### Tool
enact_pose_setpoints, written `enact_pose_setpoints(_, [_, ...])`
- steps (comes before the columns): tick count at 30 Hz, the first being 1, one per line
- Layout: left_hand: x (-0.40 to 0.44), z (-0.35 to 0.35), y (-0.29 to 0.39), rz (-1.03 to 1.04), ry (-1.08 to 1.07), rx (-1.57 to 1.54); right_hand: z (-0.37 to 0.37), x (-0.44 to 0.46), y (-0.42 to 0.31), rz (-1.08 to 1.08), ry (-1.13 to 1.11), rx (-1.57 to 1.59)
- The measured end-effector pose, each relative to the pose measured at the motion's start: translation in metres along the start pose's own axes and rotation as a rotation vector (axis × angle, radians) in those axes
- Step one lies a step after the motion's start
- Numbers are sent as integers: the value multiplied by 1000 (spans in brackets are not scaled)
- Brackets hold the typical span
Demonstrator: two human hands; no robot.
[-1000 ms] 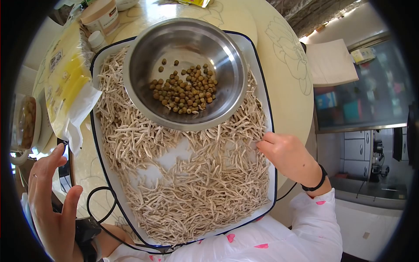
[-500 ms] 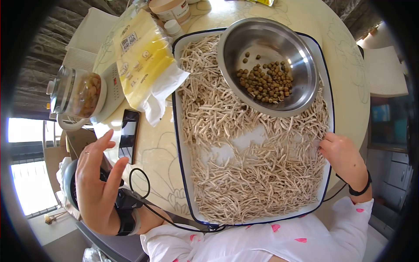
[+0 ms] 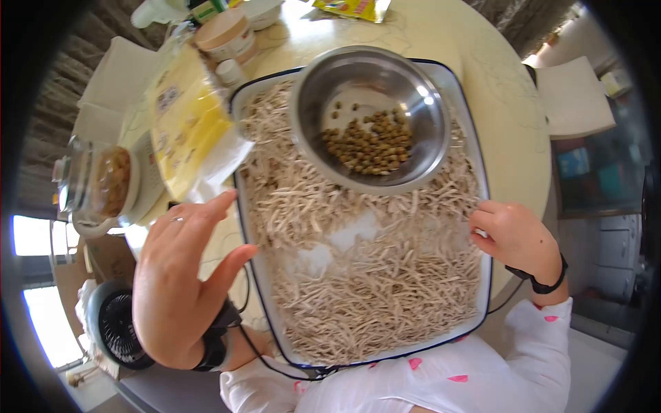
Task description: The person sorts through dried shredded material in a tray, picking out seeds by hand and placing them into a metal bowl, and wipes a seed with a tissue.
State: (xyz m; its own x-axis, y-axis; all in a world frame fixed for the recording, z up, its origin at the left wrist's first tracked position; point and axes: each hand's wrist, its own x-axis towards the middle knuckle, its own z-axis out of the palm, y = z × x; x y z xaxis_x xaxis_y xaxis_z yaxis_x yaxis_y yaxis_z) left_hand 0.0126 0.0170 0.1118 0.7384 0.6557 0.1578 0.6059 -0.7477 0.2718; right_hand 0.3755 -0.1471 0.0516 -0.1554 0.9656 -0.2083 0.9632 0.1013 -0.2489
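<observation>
While left hand [image 3: 177,279] hovers — right hand [image 3: 515,237] sits by pale strips [image 3: 399,296].

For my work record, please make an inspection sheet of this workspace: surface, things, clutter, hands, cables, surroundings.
Surface: pale table.
Job's things: tray of thin pale strips, bare patches midway; steel bowl over its far part, holding brownish pieces.
Clutter: yellow-white bag left of tray, tub beyond it, glass pot farther left.
Left hand: open, near tray's left edge, nothing held.
Right hand: at tray's right edge, fingers curled; grip unclear.
Cables: black cable near tray's near-left corner.
Surroundings: fan at left, pale seat at right.
</observation>
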Motion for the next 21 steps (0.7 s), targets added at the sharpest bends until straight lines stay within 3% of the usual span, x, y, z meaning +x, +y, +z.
enact_pose_setpoints(5, [7,9,1,-2,-13,-51,-40,4,-12,-16,277,225])
enact_pose_setpoints(8, [8,9,3,-3,-58,-54,-47,18,-15,-115,566,272])
enact_pose_setpoints(11, [5,11,6,0,-113,-58,-42,43,-14,-199,701,423])
enact_pose_setpoints(17, [6,3,16,56,-175,-18,-27,36,-3,-107,642,360])
enact_pose_setpoints(21, [6,1,17,73,-157,-3,-13,16,3,-97,358,265])
